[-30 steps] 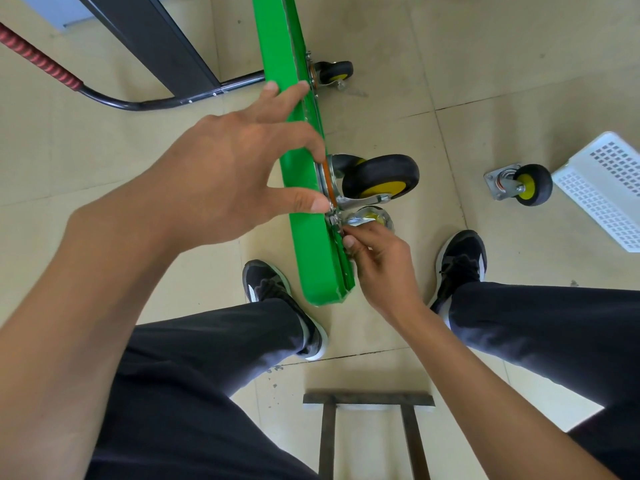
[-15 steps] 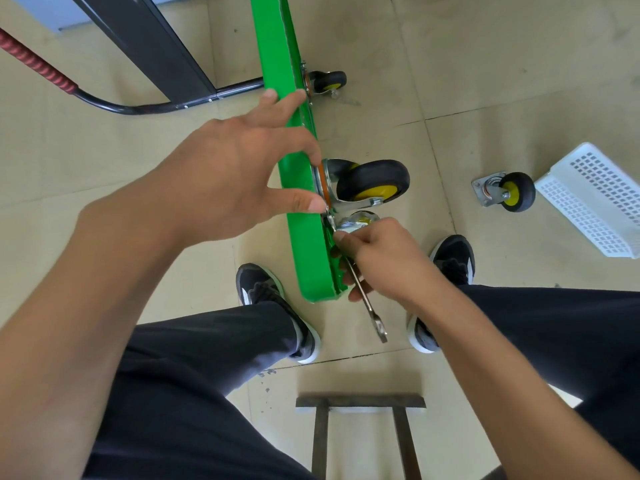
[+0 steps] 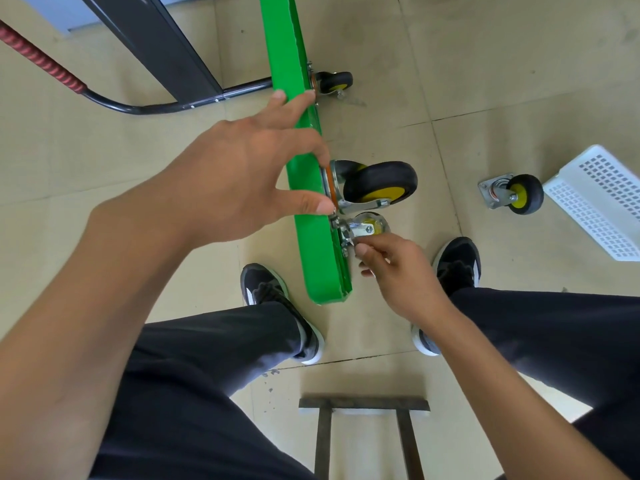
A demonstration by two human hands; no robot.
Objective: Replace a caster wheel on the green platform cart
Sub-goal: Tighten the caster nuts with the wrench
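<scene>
The green platform cart point(image 3: 311, 244) stands on its edge on the tiled floor. A black caster with a yellow hub point(image 3: 381, 183) sits against its underside. My left hand point(image 3: 242, 181) reaches over the cart's edge, and its thumb and forefinger pinch the caster's mounting plate point(image 3: 327, 183). Just below the wheel, my right hand point(image 3: 398, 268) grips a metal wrench point(image 3: 360, 233) whose head is at a bolt on the plate's lower corner. The wrench's handle is hidden in my hand. A second, loose caster point(image 3: 519, 195) lies on the floor to the right.
Another mounted caster point(image 3: 334, 82) shows farther up the cart. The cart's handle with its red grip point(image 3: 45, 64) lies at upper left beside a dark post point(image 3: 166, 46). A white perforated basket point(image 3: 602, 202) is at right. A dark metal frame point(image 3: 363, 403) sits between my legs.
My right hand has turned with the wrench at the bolt; the handle that stuck out below the hand half a second ago is now hidden. My left hand keeps its hold.
</scene>
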